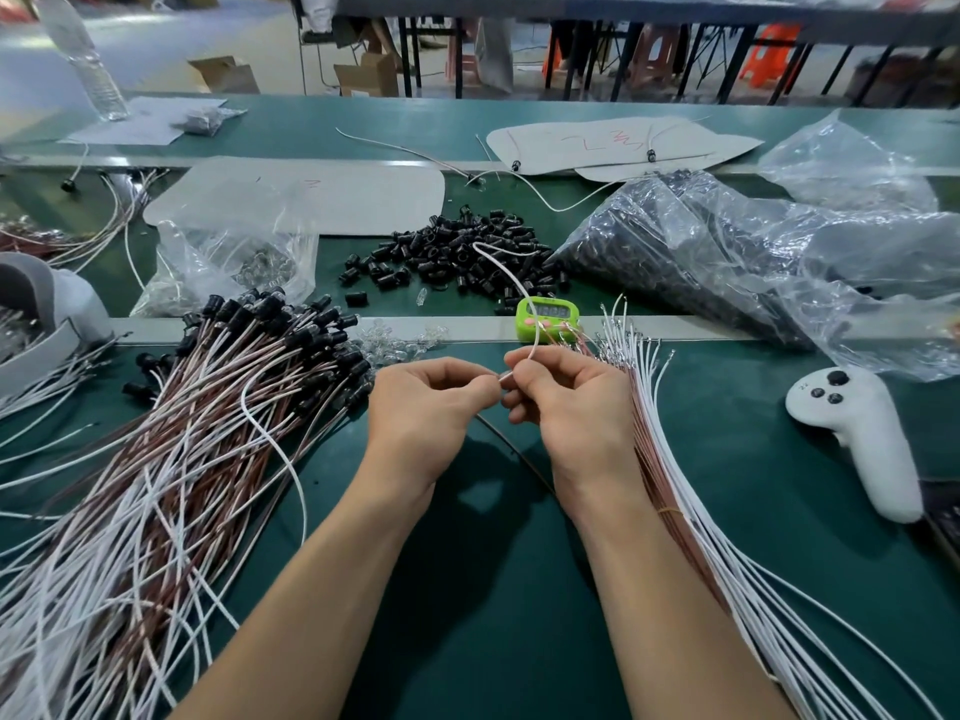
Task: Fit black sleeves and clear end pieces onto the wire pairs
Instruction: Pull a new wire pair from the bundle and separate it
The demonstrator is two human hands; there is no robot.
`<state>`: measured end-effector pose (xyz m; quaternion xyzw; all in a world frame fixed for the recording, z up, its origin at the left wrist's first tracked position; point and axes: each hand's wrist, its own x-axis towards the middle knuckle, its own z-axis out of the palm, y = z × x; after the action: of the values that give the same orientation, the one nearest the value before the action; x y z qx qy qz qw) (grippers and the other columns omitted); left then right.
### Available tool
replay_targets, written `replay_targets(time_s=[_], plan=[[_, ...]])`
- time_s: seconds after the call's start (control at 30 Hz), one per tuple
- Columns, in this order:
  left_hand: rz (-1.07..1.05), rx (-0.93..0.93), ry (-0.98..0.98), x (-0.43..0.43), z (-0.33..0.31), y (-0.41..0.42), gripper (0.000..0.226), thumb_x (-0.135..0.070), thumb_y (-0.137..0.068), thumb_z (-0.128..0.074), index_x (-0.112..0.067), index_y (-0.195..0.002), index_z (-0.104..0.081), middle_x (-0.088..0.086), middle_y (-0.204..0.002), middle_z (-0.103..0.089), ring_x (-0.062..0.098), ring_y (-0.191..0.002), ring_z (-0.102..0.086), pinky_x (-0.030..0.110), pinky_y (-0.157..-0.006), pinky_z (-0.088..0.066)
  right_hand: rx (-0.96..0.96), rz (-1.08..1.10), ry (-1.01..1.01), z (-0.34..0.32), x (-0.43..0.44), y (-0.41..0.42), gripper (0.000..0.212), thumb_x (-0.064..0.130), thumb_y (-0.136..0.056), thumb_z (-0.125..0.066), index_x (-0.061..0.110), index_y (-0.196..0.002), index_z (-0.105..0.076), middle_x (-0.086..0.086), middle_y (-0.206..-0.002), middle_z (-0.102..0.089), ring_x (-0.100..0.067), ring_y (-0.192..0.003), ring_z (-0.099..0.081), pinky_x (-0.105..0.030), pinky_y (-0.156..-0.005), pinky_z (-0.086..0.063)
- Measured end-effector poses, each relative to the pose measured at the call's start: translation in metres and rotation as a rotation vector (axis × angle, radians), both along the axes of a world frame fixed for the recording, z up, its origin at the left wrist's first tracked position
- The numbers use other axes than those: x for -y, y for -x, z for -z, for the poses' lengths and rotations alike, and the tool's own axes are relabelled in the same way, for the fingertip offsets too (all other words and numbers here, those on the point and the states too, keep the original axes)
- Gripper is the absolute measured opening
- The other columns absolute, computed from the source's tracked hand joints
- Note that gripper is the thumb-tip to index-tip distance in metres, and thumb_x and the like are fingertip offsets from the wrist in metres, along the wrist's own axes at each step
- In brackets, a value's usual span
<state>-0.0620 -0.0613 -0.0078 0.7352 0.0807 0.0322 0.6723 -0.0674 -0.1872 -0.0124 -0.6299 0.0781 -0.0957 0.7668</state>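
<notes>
Head view: green surface (493,589), big pile of sleeved wire pairs (171,459) on its left, bare wire bundle (691,491) on its right. Black sleeves (457,262) heaped further back, clear end pieces (400,345) scattered nearer. Left hand (426,407) and right hand (566,402), fingers curled, meet mid-surface, both pinching one white wire (511,283) looping upward.
</notes>
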Motion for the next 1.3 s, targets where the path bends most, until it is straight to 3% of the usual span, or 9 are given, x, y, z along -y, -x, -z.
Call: replay_targets(time_s=[0.13,0.33,0.4,0.53,0.67,0.8,1.0,1.1,1.3], plan=[[-0.025,0.009,0.086,0.003,0.0,0.002,0.025,0.0,-0.076,-0.081,-0.021,-0.062,-0.079,-0.001,-0.064,-0.075,0.004,-0.06,-0.064,0.012,-0.063,-0.049,-0.033,0.033,-0.116,-0.002,-0.003,0.001,0.027,-0.011,-0.092,-0.062,0.008,-0.077,-0.075,-0.008,-0.063,-0.07,-0.014,-0.052,-0.062,-0.02,-0.052,-0.052],[-0.102,0.025,0.299,0.016,-0.005,0.006,0.024,0.006,-0.076,-0.076,-0.014,-0.063,-0.079,0.009,-0.072,-0.077,0.014,-0.068,-0.07,0.023,-0.072,-0.056,-0.224,-0.037,-0.666,-0.01,-0.006,0.003,0.02,-0.008,-0.096,-0.057,0.003,-0.085,-0.07,-0.01,-0.064,-0.07,-0.011,-0.048,-0.063,-0.015,-0.046,-0.052],[-0.125,-0.038,0.38,0.018,-0.007,0.006,0.024,0.007,-0.077,-0.073,-0.012,-0.063,-0.077,0.007,-0.071,-0.074,0.014,-0.067,-0.064,0.025,-0.075,-0.051,-0.216,-0.043,-0.657,-0.012,-0.008,0.004,0.02,-0.008,-0.096,-0.058,0.003,-0.085,-0.071,-0.012,-0.066,-0.071,-0.012,-0.05,-0.065,-0.016,-0.048,-0.053],[-0.233,-0.044,0.354,0.002,-0.023,-0.008,0.024,-0.001,-0.079,-0.074,-0.016,-0.06,-0.071,-0.005,-0.058,-0.06,0.007,-0.051,-0.045,0.021,-0.056,-0.04,-0.161,0.008,-0.51,-0.011,-0.008,0.003,0.023,-0.009,-0.094,-0.061,0.004,-0.078,-0.073,-0.013,-0.069,-0.072,-0.016,-0.053,-0.066,-0.019,-0.05,-0.055],[-0.251,-0.013,0.026,-0.008,-0.046,-0.053,0.011,-0.018,-0.076,-0.074,-0.027,-0.07,-0.078,-0.016,-0.067,-0.071,0.0,-0.064,-0.06,0.019,-0.057,-0.044,-0.163,0.078,-0.517,-0.008,-0.005,0.002,0.02,-0.006,-0.095,-0.062,0.003,-0.081,-0.072,-0.01,-0.067,-0.072,-0.015,-0.052,-0.066,-0.02,-0.051,-0.056],[0.117,-0.025,-0.489,0.012,-0.043,-0.098,0.022,-0.012,-0.083,-0.065,-0.031,-0.085,-0.077,-0.01,-0.085,-0.074,0.008,-0.078,-0.063,0.024,-0.069,-0.048,-0.164,0.088,-0.524,-0.008,-0.006,0.0,0.016,-0.002,-0.094,-0.066,0.004,-0.082,-0.073,-0.009,-0.068,-0.073,-0.014,-0.054,-0.067,-0.019,-0.052,-0.056],[0.357,0.025,-1.052,0.04,-0.019,-0.132,0.024,-0.016,-0.089,-0.061,-0.025,-0.11,-0.071,0.002,-0.116,-0.071,0.025,-0.103,-0.064,0.036,-0.088,-0.055,-0.18,0.108,-0.478,-0.007,-0.005,0.0,0.019,0.001,-0.094,-0.068,0.007,-0.077,-0.074,-0.007,-0.066,-0.073,-0.012,-0.053,-0.066,-0.017,-0.05,-0.053],[0.378,0.072,-1.177,0.043,-0.018,-0.144,0.026,-0.015,-0.088,-0.061,-0.015,-0.113,-0.068,0.006,-0.116,-0.069,0.03,-0.106,-0.064,0.04,-0.088,-0.055,-0.189,0.091,-0.48,-0.007,-0.004,0.0,0.018,0.001,-0.094,-0.067,0.007,-0.078,-0.074,-0.006,-0.066,-0.072,-0.01,-0.052,-0.065,-0.017,-0.05,-0.052],[0.392,0.101,-1.087,0.037,-0.012,-0.146,0.043,-0.018,-0.088,-0.067,-0.009,-0.13,-0.058,0.014,-0.124,-0.062,0.032,-0.112,-0.06,0.038,-0.093,-0.05,-0.212,0.074,-0.481,-0.008,-0.006,0.0,0.019,0.002,-0.094,-0.068,0.008,-0.077,-0.072,-0.005,-0.065,-0.072,-0.009,-0.051,-0.063,-0.016,-0.049,-0.05]])
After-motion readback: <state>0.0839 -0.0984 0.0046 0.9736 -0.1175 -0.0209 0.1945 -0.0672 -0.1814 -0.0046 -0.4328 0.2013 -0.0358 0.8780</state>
